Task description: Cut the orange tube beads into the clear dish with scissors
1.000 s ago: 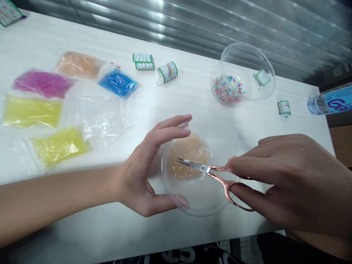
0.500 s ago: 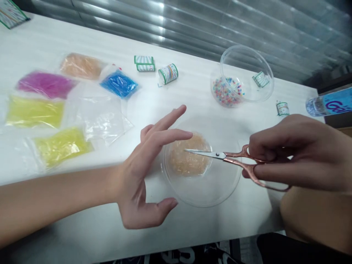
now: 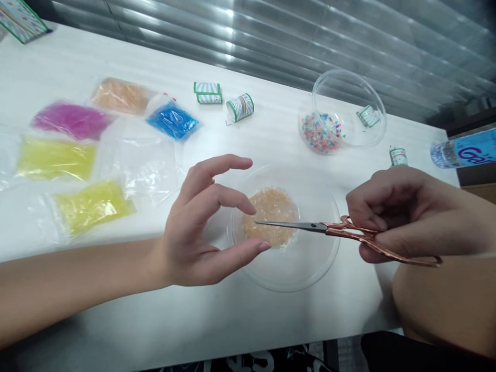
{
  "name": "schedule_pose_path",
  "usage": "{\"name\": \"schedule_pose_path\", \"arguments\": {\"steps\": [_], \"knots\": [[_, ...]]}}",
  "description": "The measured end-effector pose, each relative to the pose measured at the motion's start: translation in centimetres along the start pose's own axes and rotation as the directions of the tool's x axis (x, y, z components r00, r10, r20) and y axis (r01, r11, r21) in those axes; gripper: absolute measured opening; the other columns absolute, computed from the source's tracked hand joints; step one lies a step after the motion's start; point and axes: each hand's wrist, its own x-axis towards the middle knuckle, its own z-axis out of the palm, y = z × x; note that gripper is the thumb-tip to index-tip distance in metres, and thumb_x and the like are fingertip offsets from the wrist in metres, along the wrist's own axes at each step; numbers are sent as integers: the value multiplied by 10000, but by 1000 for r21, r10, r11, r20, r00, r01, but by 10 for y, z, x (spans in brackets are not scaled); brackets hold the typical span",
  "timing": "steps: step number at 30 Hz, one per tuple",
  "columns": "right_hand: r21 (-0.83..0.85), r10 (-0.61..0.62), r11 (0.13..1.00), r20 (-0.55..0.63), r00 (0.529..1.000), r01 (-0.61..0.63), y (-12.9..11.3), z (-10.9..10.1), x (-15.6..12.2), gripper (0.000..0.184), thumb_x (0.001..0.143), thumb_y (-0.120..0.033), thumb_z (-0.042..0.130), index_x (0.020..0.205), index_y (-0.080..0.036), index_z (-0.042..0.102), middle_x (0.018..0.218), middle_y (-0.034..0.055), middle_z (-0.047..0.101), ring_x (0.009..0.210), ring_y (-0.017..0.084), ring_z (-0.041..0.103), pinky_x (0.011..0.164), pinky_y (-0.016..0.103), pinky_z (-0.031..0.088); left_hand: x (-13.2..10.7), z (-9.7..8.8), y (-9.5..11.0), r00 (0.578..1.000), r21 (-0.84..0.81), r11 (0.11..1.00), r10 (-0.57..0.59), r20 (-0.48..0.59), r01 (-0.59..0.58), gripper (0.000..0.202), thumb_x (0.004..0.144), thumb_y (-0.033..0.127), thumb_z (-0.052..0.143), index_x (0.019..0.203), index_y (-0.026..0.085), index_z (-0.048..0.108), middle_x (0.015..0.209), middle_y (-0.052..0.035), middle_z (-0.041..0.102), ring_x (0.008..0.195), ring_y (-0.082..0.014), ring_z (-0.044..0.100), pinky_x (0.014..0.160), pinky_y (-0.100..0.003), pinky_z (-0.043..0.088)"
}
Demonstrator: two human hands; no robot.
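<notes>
My right hand (image 3: 403, 217) is closed round the handles of small rose-gold scissors (image 3: 333, 230). Their closed blades point left over a clear plastic bowl (image 3: 310, 263) that holds a heap of pale orange beads (image 3: 271, 209). My left hand (image 3: 201, 227) hovers at the bowl's left rim, fingers curved and apart, thumb tip by the rim, holding nothing.
Bags of beads lie on the white table at the left: pink (image 3: 72, 120), orange (image 3: 120, 95), blue (image 3: 172, 120), two yellow (image 3: 56, 157), and a clear bag (image 3: 149, 170). Small striped spools (image 3: 240, 107), a tilted clear bowl with mixed beads (image 3: 341, 113) and a water bottle (image 3: 465, 147) lie behind.
My left hand let go of the bowl's rim, spread, then curled again beside it. My right hand lifted the scissors and shifted right; the blades closed and turned level.
</notes>
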Motion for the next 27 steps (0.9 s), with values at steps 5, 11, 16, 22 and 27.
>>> {"name": "schedule_pose_path", "arguments": {"steps": [5, 11, 16, 22, 27], "knots": [[-70, -39, 997, -26, 999, 37, -2, 6, -1, 347, 702, -224, 771, 520, -170, 480, 489, -48, 467, 433, 57, 424, 408, 164, 380, 1, -1, 3, 1000, -60, 998, -19, -20, 17, 221, 753, 316, 753, 839, 214, 578, 1255, -52, 585, 1160, -253, 554, 938, -431, 508], [-66, -24, 998, -2, 1000, 24, -3, 7, 0, 320, 714, -247, 762, 533, -170, 510, 480, -43, 464, 441, 72, 459, 415, 170, 384, 2, -1, 4, 1000, -72, 997, -17, 4, 18, 211, 760, 317, 756, 823, 219, 579, 1238, -66, 586, 1147, -252, 555, 949, -450, 499], [-38, -23, 999, 17, 1000, 23, -2, 8, 0, 328, 726, -267, 758, 539, -169, 508, 480, -51, 429, 439, 65, 430, 410, 169, 356, 1, -1, 3, 1000, -88, 996, -2, -4, 1, 208, 759, 312, 753, 846, 212, 593, 1230, -74, 587, 1143, -247, 552, 960, -433, 487], [11, -31, 999, -17, 999, 31, -5, 16, -1, 377, 692, -140, 706, 543, -171, 361, 498, -81, 375, 414, 28, 359, 436, 170, 367, -1, -4, 2, 1000, -53, 999, -2, 27, 4, 200, 767, 294, 733, 908, 245, 600, 1272, -47, 586, 1142, -249, 556, 960, -459, 492], [-11, -5, 1000, -19, 1000, 5, -8, 19, 0, 347, 649, -88, 676, 542, -182, 359, 497, -73, 375, 463, 81, 498, 396, 149, 320, -2, -3, -1, 998, -69, 996, 58, 31, -55, 213, 758, 316, 733, 923, 252, 614, 1261, -66, 584, 1124, -262, 561, 938, -466, 486]]}}
